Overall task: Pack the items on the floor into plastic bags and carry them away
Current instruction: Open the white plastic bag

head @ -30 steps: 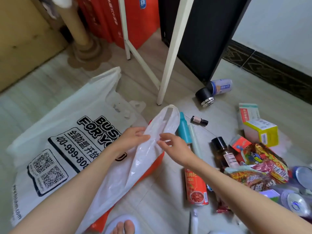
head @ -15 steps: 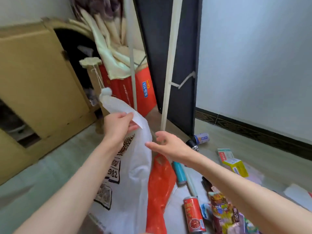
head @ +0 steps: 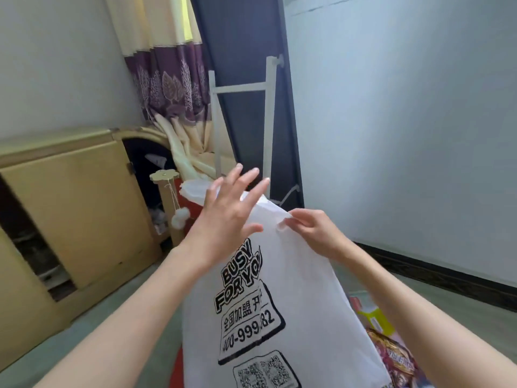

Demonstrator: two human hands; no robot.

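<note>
A large white plastic bag (head: 291,278) with black print hangs upright in front of me. My right hand (head: 313,233) pinches its top edge between thumb and fingers. My left hand (head: 223,217) is spread flat with fingers apart against the bag's upper left side; whether it grips the plastic I cannot tell. A strip of an orange-red bag (head: 176,371) shows at the bottom behind the white one. On the floor at lower right lie a yellow-green box (head: 375,320) and a red snack packet (head: 394,357); the other items are hidden by the bag.
A tan cardboard structure (head: 72,208) stands at the left. A cardboard post with a hanging pompom (head: 179,217), a patterned curtain (head: 167,91), a white rack frame (head: 268,116) and a dark panel (head: 249,51) fill the back. A pale wall with a dark skirting (head: 436,270) runs along the right.
The white bag has been lifted off the floor and now hangs upright. Both hands rose with it; the right hand took hold of its top edge. The view tilted up from the floor.
</note>
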